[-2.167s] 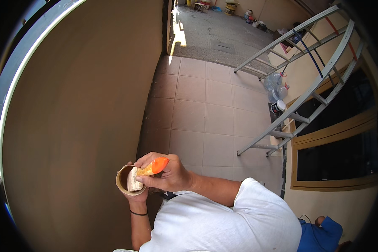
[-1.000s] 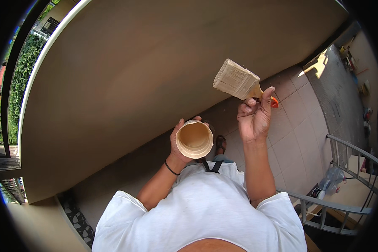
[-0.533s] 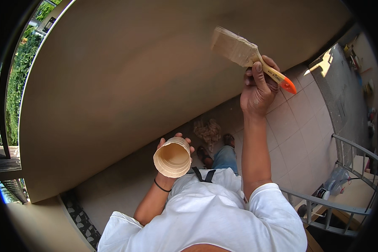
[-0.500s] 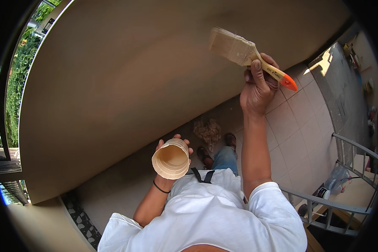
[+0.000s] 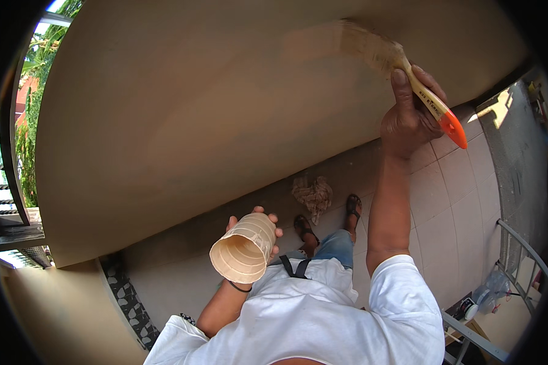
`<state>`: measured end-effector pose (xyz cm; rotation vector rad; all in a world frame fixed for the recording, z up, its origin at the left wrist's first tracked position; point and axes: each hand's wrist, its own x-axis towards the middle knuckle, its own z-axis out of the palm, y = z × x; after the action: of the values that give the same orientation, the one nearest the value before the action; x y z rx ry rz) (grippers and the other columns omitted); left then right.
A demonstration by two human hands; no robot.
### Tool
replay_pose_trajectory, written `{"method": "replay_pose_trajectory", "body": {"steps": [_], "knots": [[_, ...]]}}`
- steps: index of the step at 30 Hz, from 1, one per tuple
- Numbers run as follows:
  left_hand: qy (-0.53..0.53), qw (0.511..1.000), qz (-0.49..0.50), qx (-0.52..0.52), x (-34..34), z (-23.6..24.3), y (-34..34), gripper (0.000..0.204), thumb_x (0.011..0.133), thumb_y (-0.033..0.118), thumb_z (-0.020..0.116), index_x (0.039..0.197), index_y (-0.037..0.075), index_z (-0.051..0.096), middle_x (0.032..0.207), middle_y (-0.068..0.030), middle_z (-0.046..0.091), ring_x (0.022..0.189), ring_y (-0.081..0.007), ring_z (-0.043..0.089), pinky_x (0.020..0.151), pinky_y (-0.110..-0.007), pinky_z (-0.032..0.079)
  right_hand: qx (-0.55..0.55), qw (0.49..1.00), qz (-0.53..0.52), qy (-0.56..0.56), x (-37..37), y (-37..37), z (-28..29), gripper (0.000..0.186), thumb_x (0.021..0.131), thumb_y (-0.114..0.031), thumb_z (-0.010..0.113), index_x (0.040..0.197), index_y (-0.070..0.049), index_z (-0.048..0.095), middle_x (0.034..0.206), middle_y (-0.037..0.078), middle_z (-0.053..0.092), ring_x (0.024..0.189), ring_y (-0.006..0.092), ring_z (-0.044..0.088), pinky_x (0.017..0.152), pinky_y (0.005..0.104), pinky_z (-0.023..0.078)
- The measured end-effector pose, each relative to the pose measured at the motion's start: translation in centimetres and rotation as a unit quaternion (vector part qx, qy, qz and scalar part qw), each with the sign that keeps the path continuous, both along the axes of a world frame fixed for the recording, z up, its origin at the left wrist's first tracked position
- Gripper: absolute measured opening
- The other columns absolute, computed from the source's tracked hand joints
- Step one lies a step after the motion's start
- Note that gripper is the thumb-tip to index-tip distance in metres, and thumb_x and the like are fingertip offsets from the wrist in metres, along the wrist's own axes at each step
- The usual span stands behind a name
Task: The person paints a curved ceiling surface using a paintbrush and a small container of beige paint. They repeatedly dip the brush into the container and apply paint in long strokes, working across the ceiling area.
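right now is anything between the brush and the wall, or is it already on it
Nothing visible is in the way: the right hand holds the paintbrush with its bristles pressed flat on the beige wall. The left hand keeps the cup low, apart.

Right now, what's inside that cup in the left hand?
The cup in the left hand tips its mouth toward the camera. Inside show ridged walls coated in beige paint; no pool of paint is visible. The bottom is too dim to tell.

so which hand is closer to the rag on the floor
Left. The left hand, holding the cup, sits beside the rag; the right hand is raised on the brush.
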<state>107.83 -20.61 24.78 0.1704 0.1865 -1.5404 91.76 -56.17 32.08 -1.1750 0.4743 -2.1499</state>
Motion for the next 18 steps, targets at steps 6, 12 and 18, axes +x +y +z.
{"method": "replay_pose_trajectory", "body": {"steps": [6, 12, 18], "knots": [[-0.003, 0.999, 0.028, 0.019, -2.0, 2.4, -1.9, 0.061, 0.109, 0.059, 0.055, 0.15, 0.014, 0.05, 0.139, -0.0192, 0.05, 0.123, -0.0411, 0.055, 0.092, -0.056, 0.064, -0.086, 0.982, -0.164, 0.04, -2.4, -2.3, 0.7, 0.022, 0.095, -0.001, 0.082, 0.111, 0.002, 0.066, 0.111, 0.019, 0.077, 0.097, 0.0247, 0.079, 0.09, 0.0337, 0.069], [-0.034, 0.997, 0.036, 0.059, -1.4, 2.0, -1.0, 0.062, 0.109, 0.061, 0.052, 0.15, 0.014, 0.051, 0.142, -0.0192, 0.054, 0.123, -0.0412, 0.058, 0.088, -0.053, 0.064, -0.233, 0.935, -0.137, 0.232, 5.2, 3.8, 0.1, 0.033, 0.077, 0.003, 0.087, 0.106, -0.006, 0.076, 0.114, 0.016, 0.074, 0.098, 0.0307, 0.075, 0.078, 0.0355, 0.067], [-0.098, 0.983, 0.072, 0.135, -0.1, 0.9, 2.8, 0.065, 0.11, 0.064, 0.047, 0.152, 0.014, 0.052, 0.142, -0.0196, 0.057, 0.124, -0.0419, 0.059, 0.087, -0.054, 0.063, -0.286, 0.928, 0.028, 0.236, 9.4, 11.6, -0.1, 0.022, 0.077, -0.003, 0.085, 0.097, -0.006, 0.076, 0.115, 0.017, 0.075, 0.099, 0.0321, 0.076, 0.079, 0.0383, 0.069]]}}
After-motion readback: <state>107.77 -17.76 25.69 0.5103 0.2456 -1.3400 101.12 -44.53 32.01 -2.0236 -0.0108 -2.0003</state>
